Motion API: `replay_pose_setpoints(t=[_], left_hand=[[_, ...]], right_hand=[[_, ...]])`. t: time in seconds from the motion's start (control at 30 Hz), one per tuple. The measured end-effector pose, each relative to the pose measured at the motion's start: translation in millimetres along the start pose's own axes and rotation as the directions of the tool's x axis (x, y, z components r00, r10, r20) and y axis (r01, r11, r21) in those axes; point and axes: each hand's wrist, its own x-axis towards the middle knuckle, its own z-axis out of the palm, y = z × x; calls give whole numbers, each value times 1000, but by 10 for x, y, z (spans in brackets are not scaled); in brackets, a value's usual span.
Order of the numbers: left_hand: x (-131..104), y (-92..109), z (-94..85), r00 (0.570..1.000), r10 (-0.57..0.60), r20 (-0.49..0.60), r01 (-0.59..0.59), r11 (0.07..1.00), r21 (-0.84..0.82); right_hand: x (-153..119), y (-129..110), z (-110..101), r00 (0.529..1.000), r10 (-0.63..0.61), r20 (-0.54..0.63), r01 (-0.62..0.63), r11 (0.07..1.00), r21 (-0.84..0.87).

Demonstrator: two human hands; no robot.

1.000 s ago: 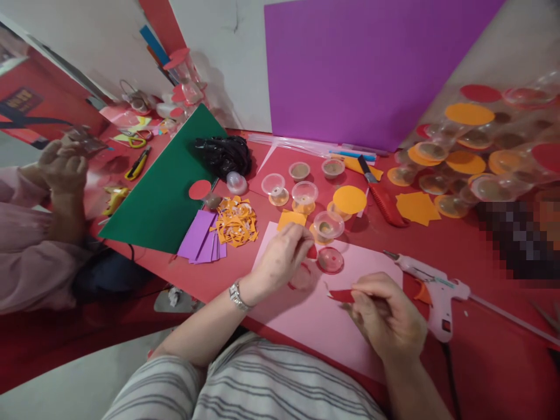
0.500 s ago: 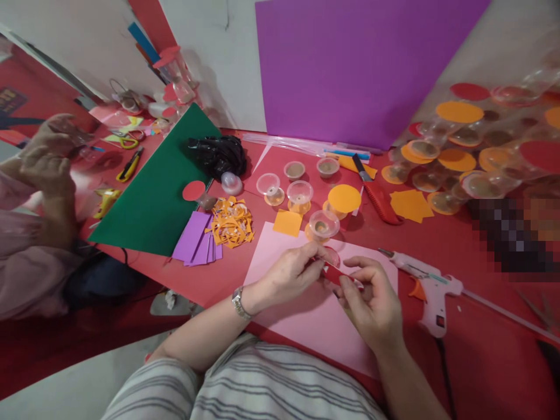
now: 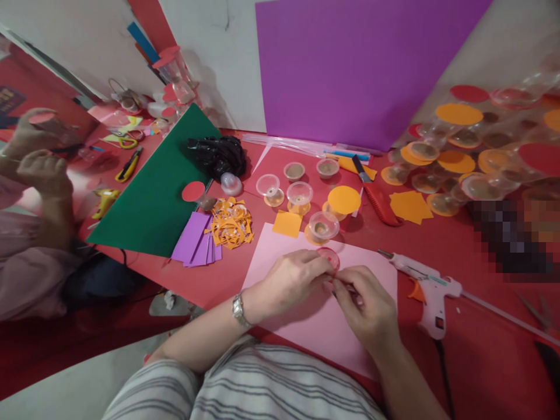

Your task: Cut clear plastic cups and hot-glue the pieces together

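Over the pink sheet point(image 3: 301, 321), my left hand point(image 3: 297, 283) and my right hand point(image 3: 365, 303) meet with fingers pinched together. Whatever sits between the fingertips is mostly hidden; only a small reddish bit shows. A round clear-and-red piece point(image 3: 329, 259) lies just beyond my fingertips. Farther back stand clear cups on orange discs, the nearest being a clear cup point(image 3: 324, 226), with an orange disc point(image 3: 344, 200) close by. An orange square point(image 3: 287, 223) lies at the sheet's back edge.
A glue gun point(image 3: 431, 291) lies right, its cord running forward. Behind it are a red-handled knife point(image 3: 378, 201) and stacked cups. Orange scraps point(image 3: 231, 223), purple cards point(image 3: 196, 242) and a green board point(image 3: 153, 192) are left. Another person's hands point(image 3: 46, 157) work beyond the board.
My hands have come together and my right fingers have closed inward. The red strip seen between them earlier is now mostly hidden. At the far left, the other person's hands hold a red-topped clear piece differently.
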Motion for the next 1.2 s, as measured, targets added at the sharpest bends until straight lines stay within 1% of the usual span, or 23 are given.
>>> replay_pose_setpoints(t=[0.07, 0.13, 0.2, 0.27, 0.33, 0.4, 0.43, 0.47, 0.5, 0.57, 0.6, 0.67, 0.73, 0.8, 0.83, 0.97, 1.0, 1.03, 1.13, 1.2], left_hand=[[10, 10, -19, 1000, -21, 13, 22, 996, -84], [24, 24, -25, 994, -99, 53, 110, 955, -275], [37, 36, -12, 979, -181, 99, 206, 839, -503], [46, 44, 11, 964, -236, 119, 253, 698, -670], [58, 54, 28, 948, -300, 107, 275, 603, -749], [74, 68, 36, 924, -377, 61, 283, 570, -771], [82, 76, 40, 915, -402, 33, 281, 575, -768], [90, 83, 47, 912, -411, 7, 273, 591, -759], [96, 88, 59, 916, -401, -10, 260, 613, -746], [101, 92, 94, 938, -347, -11, 229, 642, -732], [100, 90, 115, 948, -318, 1, 215, 638, -739], [92, 84, 151, 958, -284, 32, 201, 592, -780], [83, 80, 164, 961, -271, 63, 205, 540, -817], [75, 80, 151, 962, -257, 91, 216, 518, -827], [73, 82, 137, 964, -248, 101, 221, 527, -820], [79, 78, 67, 958, -263, 116, 264, 648, -714], [82, 73, 51, 954, -271, 126, 280, 660, -697], [84, 67, 36, 951, -273, 147, 295, 655, -695], [75, 49, -6, 939, -259, 225, 339, 595, -729], [52, 43, -29, 931, -270, 244, 361, 597, -716]], right_hand=[[8, -14, -22, 993, -121, -12, 120, 990, -70], [3, -17, -33, 979, -196, -65, 184, 971, -152], [-9, -14, -38, 959, -262, -111, 232, 946, -225], [-21, -17, -41, 936, -323, -141, 280, 924, -260], [-35, -30, -46, 911, -375, -170, 327, 910, -254], [-47, -47, -50, 903, -392, -179, 354, 912, -208], [-52, -56, -50, 909, -379, -174, 351, 920, -171], [-55, -63, -49, 926, -341, -163, 323, 938, -125], [-56, -68, -47, 946, -287, -153, 279, 958, -71], [-52, -71, -40, 977, -164, -134, 170, 985, 40], [-48, -69, -35, 986, -110, -129, 120, 990, 78], [-40, -56, -25, 989, -51, -137, 65, 993, 97], [-33, -33, -15, 986, -27, -163, 39, 997, 70], [-27, -7, -3, 982, -12, -188, 23, 998, 53], [-25, 6, 5, 982, -9, -189, 20, 998, 57], [-14, 55, 48, 985, -33, -168, 51, 994, 101], [-12, 67, 58, 987, -28, -161, 47, 992, 116], [-11, 79, 65, 988, -10, -153, 30, 991, 127], [-12, 94, 63, 992, 65, -109, -48, 988, 149], [-10, 74, 37, 995, 98, -32, -92, 985, 146]])
